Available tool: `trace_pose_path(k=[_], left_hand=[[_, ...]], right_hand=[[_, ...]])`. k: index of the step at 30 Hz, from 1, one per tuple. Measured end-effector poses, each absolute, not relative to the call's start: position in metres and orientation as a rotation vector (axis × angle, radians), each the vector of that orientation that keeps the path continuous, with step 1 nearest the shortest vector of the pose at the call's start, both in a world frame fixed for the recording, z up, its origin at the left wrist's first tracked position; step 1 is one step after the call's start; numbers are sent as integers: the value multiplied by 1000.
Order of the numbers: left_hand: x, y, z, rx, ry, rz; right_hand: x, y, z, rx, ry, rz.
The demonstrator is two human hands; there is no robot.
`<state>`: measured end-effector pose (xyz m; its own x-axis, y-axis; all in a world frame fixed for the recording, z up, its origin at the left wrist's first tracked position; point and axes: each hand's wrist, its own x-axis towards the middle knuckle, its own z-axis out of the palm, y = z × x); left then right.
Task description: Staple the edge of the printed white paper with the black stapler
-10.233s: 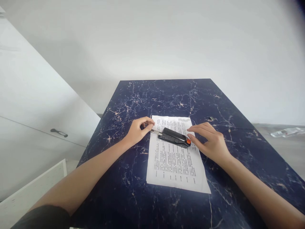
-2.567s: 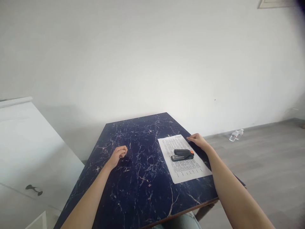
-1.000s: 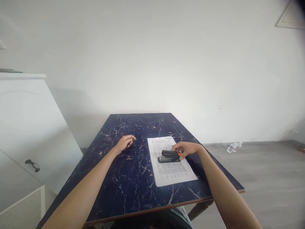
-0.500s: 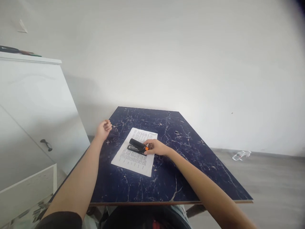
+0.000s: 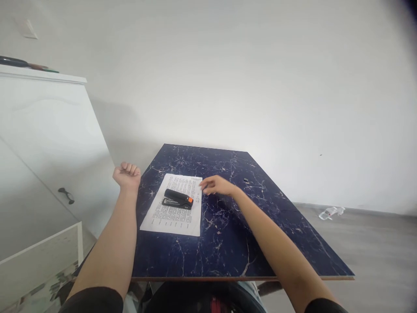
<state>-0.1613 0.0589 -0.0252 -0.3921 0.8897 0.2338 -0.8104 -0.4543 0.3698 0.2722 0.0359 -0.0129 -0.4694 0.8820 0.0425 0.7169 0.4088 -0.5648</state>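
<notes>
A black stapler (image 5: 177, 199) with an orange patch at its right end lies on printed white paper (image 5: 184, 226), on the dark blue marble-patterned table (image 5: 221, 252). My right hand (image 5: 216, 185) is off the stapler, at the paper's upper right edge. Its fingers are apart and loosely bent, with nothing visible in them; whether the fingertips touch the paper I cannot tell. Raised beside the table's left edge, my left hand (image 5: 127, 176) is curled into a fist and shows nothing in it.
A small dark piece (image 5: 246, 180) lies on the table's right side. To the left stands a white cabinet (image 5: 48, 130) with a dark handle. A clear plastic item (image 5: 330, 212) rests on the floor by the wall.
My right hand has let go of the stapler and moved up to the paper's edge. Paper and stapler have shifted left and turned slightly. My left hand has moved left, closing into a fist.
</notes>
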Motion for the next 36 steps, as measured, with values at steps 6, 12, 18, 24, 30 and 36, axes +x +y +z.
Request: trace_pose_path(k=[6, 12, 18, 24, 30, 36], left_hand=[[-148, 62, -32, 486, 172, 1941], [-137, 64, -34, 495, 154, 1878], [-133, 64, -34, 497, 163, 1857], [-132, 64, -33, 513, 215, 1847], [-125, 66, -31, 578, 279, 1781], [-114, 69, -32, 662, 350, 1708]], right_hand=[[397, 62, -24, -1825, -1940, 154], [439, 57, -51, -1891, -1885, 98], [406, 72, -48, -1791, -1871, 130], [277, 111, -26, -1468, -2045, 365], [134, 132, -24, -1336, -2165, 480], [105, 127, -21, -1394, -2207, 510]])
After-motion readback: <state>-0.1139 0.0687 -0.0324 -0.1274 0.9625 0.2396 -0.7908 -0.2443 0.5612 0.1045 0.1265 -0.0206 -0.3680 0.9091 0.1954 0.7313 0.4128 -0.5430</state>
